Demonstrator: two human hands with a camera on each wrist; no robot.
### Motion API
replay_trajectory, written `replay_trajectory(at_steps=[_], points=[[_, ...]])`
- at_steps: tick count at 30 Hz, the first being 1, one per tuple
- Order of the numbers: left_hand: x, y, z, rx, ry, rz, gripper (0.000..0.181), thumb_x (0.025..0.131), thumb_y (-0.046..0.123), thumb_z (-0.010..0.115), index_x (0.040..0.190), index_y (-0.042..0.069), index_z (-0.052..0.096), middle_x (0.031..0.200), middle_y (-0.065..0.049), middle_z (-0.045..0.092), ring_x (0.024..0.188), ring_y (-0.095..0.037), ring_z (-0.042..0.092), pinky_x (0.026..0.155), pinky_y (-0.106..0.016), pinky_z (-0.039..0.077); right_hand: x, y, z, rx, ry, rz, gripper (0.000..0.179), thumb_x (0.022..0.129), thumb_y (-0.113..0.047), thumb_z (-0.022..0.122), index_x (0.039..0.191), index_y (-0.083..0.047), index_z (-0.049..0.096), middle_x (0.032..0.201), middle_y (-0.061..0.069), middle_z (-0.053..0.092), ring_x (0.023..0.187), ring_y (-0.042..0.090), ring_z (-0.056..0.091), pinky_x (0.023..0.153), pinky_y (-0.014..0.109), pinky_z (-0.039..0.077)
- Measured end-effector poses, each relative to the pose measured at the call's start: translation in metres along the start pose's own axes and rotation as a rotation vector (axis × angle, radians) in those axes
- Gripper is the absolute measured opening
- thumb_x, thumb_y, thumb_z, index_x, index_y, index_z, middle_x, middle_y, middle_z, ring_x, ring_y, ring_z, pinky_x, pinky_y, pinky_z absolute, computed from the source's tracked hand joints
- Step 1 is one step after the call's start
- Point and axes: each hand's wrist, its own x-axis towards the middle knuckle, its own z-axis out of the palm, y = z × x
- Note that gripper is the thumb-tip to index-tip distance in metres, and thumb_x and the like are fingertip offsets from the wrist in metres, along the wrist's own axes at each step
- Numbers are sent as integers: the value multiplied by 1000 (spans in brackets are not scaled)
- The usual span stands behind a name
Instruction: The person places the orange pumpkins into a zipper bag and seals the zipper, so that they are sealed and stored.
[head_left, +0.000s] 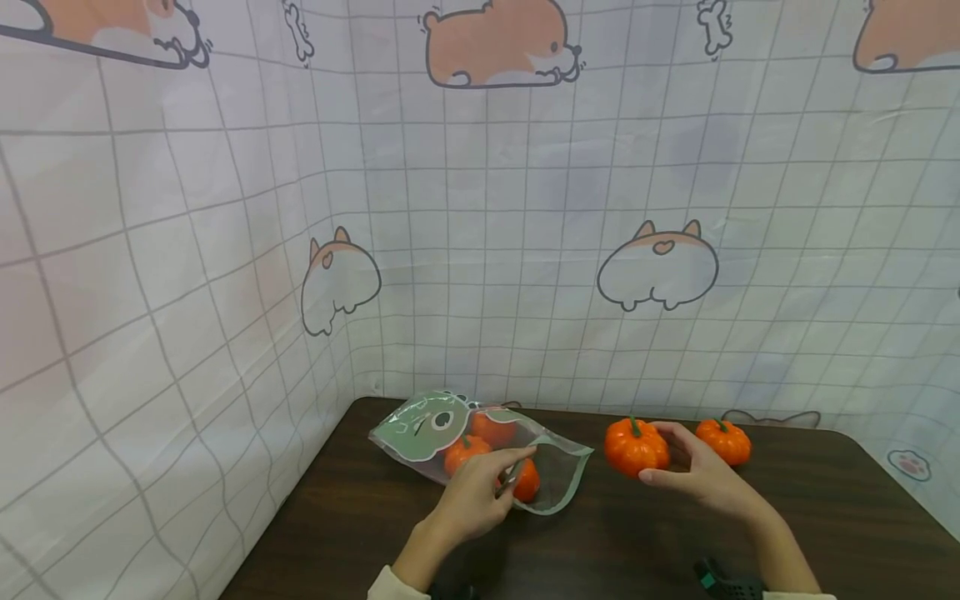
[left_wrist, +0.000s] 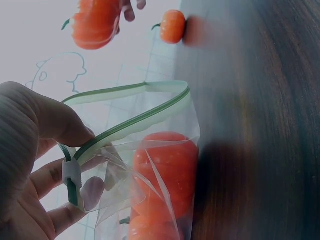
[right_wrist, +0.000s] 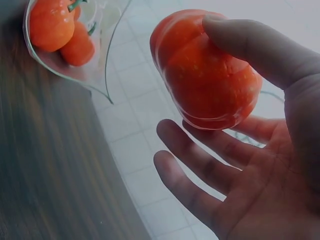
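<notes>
My left hand (head_left: 472,498) pinches the rim of a clear zip bag (head_left: 576,487) with a green cartoon print, by its white slider (left_wrist: 72,173). The bag's mouth gapes toward the right. Inside it lie several small orange pumpkins, one of them the pumpkin (head_left: 465,451) with a green stem. Off the table, to the right of the bag's mouth, my right hand (head_left: 701,477) holds another orange pumpkin (right_wrist: 205,70) between thumb and fingers. Two of its fingers extend free below the pumpkin. Behind that hand, a further pumpkin (head_left: 724,442) rests on the table.
The dark wood table (head_left: 615,542) meets a white grid-patterned cloth (head_left: 487,250) with dog drawings at its back and left. A thin dark cord (head_left: 776,415) lies along the back edge. A black and green wrist device (head_left: 723,579) sits by my right wrist.
</notes>
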Motion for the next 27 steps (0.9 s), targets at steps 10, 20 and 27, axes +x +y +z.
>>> replay_trajectory(at_steps=[10, 20, 27], points=[[-1, 0, -1, -5, 1, 7, 67, 81, -7, 68, 142, 19, 62, 114, -2, 75, 72, -2, 53, 59, -15, 42, 3, -9, 9, 15, -74, -44, 63, 94, -15, 70, 149, -7, 40, 145, 25, 54, 118, -3, 59, 90, 29, 56], [0, 0, -2, -5, 1, 16, 66, 82, -7, 68, 142, 19, 61, 111, -2, 74, 73, -3, 55, 61, -15, 43, 8, -12, 18, 35, -142, -73, 65, 94, -13, 70, 150, -8, 39, 143, 24, 56, 116, 6, 64, 91, 29, 56], [-1, 0, -2, -8, 10, 47, 66, 80, -9, 68, 141, 16, 62, 105, -4, 74, 71, -2, 54, 60, -15, 44, 12, -10, 27, 45, -186, -78, 67, 93, -14, 72, 151, -8, 39, 142, 24, 55, 114, 18, 66, 90, 32, 57]])
